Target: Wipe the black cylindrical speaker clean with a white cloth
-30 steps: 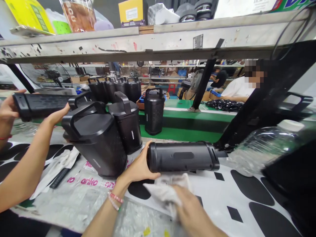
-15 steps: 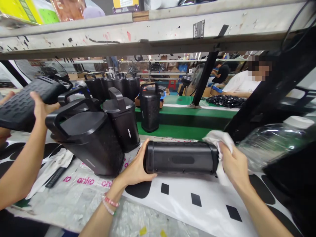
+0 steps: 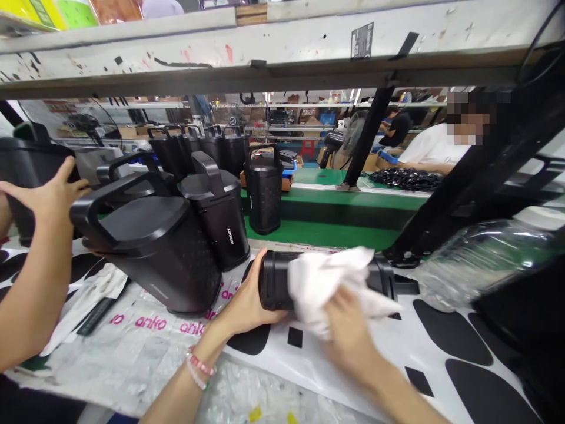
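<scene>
A black cylindrical speaker [image 3: 274,282] lies on its side on the printed bench sheet [image 3: 353,347]. My left hand [image 3: 247,300] grips its left end. My right hand [image 3: 348,333], blurred by motion, presses a crumpled white cloth [image 3: 329,288] onto the speaker's middle, hiding most of the body. Two upright black speakers with carry handles [image 3: 154,247] [image 3: 216,227] stand just left of my left hand, not touched by it. At the left edge, a co-worker's hand [image 3: 46,197] holds another black speaker [image 3: 30,159].
A crumpled plastic water bottle [image 3: 481,265] lies right of the speaker. Behind, a green conveyor [image 3: 322,232] carries a black speaker [image 3: 263,197], with a row of others [image 3: 198,150] beyond. A grey shelf beam [image 3: 265,50] crosses overhead, and a black post [image 3: 368,135] rises ahead.
My right hand has moved left, carrying the cloth from the speaker's right end onto its middle. The co-worker's speaker has shifted left and now stands more upright.
</scene>
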